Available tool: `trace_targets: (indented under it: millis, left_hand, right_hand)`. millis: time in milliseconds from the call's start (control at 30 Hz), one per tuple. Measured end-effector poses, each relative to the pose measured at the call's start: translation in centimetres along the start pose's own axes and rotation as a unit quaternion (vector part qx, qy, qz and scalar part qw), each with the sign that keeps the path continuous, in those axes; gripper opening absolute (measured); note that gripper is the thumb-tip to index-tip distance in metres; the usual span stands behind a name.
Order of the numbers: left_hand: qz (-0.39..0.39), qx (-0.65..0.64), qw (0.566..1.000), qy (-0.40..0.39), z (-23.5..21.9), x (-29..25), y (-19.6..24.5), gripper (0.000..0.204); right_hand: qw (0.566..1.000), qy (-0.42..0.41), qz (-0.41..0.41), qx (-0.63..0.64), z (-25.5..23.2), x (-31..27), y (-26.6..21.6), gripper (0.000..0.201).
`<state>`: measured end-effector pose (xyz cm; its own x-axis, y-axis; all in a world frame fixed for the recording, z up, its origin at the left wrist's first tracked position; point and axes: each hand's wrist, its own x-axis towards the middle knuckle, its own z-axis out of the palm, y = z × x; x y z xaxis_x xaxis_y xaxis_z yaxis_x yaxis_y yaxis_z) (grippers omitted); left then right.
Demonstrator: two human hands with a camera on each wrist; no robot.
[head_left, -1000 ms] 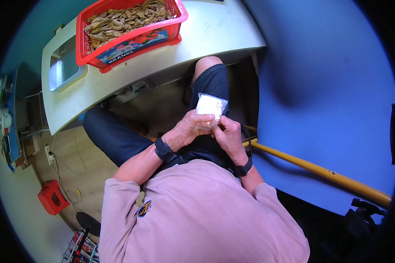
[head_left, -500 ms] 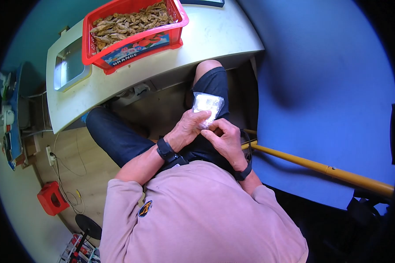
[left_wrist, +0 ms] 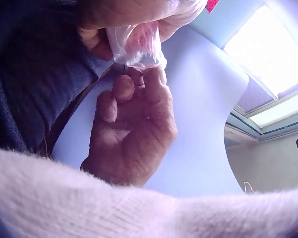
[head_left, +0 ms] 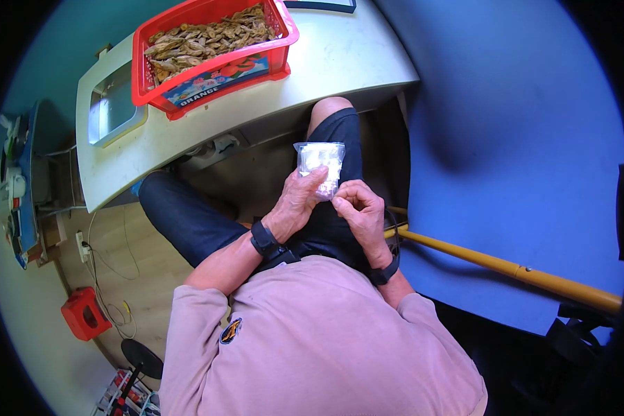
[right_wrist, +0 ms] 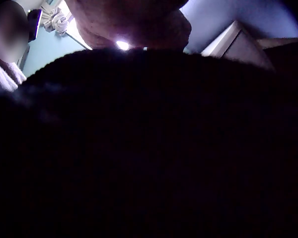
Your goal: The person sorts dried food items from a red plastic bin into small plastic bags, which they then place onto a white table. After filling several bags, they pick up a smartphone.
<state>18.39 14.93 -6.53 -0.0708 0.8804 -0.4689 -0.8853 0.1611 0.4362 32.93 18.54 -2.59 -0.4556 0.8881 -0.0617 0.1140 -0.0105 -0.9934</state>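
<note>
A small clear plastic bag [head_left: 320,157] with bright white contents is held over the lap. My left hand [head_left: 297,201] grips it from the left, with the thumb lying across its front. At the bag's lower right corner, my right hand [head_left: 360,209] pinches the plastic between thumb and forefinger. From below, the left wrist view shows the crinkled end of the bag [left_wrist: 139,49] under the left hand [left_wrist: 139,12]. Fingertips of the right hand [left_wrist: 134,129] meet that end. Mostly dark, the right wrist view shows only part of a hand [right_wrist: 131,25] along its top.
Ahead stands a white table [head_left: 340,55] bearing a red plastic basket [head_left: 222,80] full of dried brown pieces, with a shallow metal tray [head_left: 114,104] beside it. A yellow pole [head_left: 492,260] runs along the right by a blue surface [head_left: 506,173]. Cables and a red stool [head_left: 84,313] are on the left floor.
Both hands have carried the bag slightly left and turned it more upright. The right hand's fingers have shifted along its lower edge to the right corner.
</note>
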Motion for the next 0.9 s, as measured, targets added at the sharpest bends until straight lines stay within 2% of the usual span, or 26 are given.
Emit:
trace_targets:
  millis: [67,133,167,233,267,333,367,433,467,533,667,767,800,833,900]
  left_hand:
    - [0.004,0.002,1.000,0.001,-0.1,0.0,0.0,0.035]
    - [0.008,0.003,1.000,0.000,-0.2,0.0,0.1,0.034]
    - [0.002,0.004,1.000,-0.002,-0.3,0.0,0.1,0.035]
    - [-0.003,0.005,1.000,-0.004,-0.4,0.1,0.2,0.035]
    - [0.001,0.001,1.000,-0.002,-0.4,0.3,0.0,0.036]
    - [0.005,-0.002,1.000,-0.001,-0.5,0.3,0.1,0.036]
    - [0.001,0.001,1.000,-0.003,-0.5,0.3,0.2,0.037]
    - [-0.002,0.003,1.000,-0.007,-0.6,0.5,0.3,0.037]
    - [-0.006,-0.003,1.000,0.003,-1.0,0.7,0.2,0.038]
    - [-0.008,-0.012,1.000,0.013,-1.0,0.7,0.5,0.039]
    - [-0.017,-0.016,1.000,-0.008,-0.8,0.4,1.0,0.040]
    - [-0.017,-0.012,1.000,-0.021,-1.0,0.5,0.9,0.043]
    - [-0.018,-0.011,1.000,-0.019,-1.0,0.6,0.9,0.045]
    - [-0.017,-0.013,1.000,-0.019,-1.0,0.6,0.9,0.045]
    - [-0.021,-0.011,1.000,-0.004,-0.9,0.4,1.2,0.045]
  right_hand:
    - [0.999,0.000,0.025,0.048,0.1,0.1,-0.1,0.008]
    - [0.997,-0.038,0.051,-0.050,0.0,0.4,0.1,0.008]
    - [0.997,-0.039,0.051,-0.051,0.0,0.4,0.3,0.008]
    - [0.993,-0.045,-0.004,-0.109,-0.1,0.5,0.9,0.008]
    - [0.993,-0.046,-0.004,-0.110,-0.1,0.5,1.0,0.008]
    - [0.990,-0.027,-0.102,-0.096,-0.1,0.3,1.1,0.011]
    - [0.990,-0.027,-0.102,-0.097,-0.2,0.1,1.3,0.011]
    - [0.998,-0.048,0.042,-0.003,-0.4,-0.2,1.4,0.007]
    - [0.998,-0.049,0.042,-0.004,-0.5,-0.3,1.5,0.007]
    - [0.990,-0.026,0.125,0.065,-0.4,-0.3,1.3,0.012]
    - [0.995,0.006,0.062,0.075,0.6,0.7,0.8,0.023]
    - [0.998,-0.004,0.058,-0.001,0.8,0.8,0.9,0.033]
    - [0.991,-0.021,0.011,-0.131,0.8,0.8,0.4,0.038]
    - [0.965,-0.038,-0.037,-0.258,0.9,0.6,0.0,0.043]
    - [0.972,-0.014,-0.030,-0.231,1.2,0.2,-0.3,0.046]
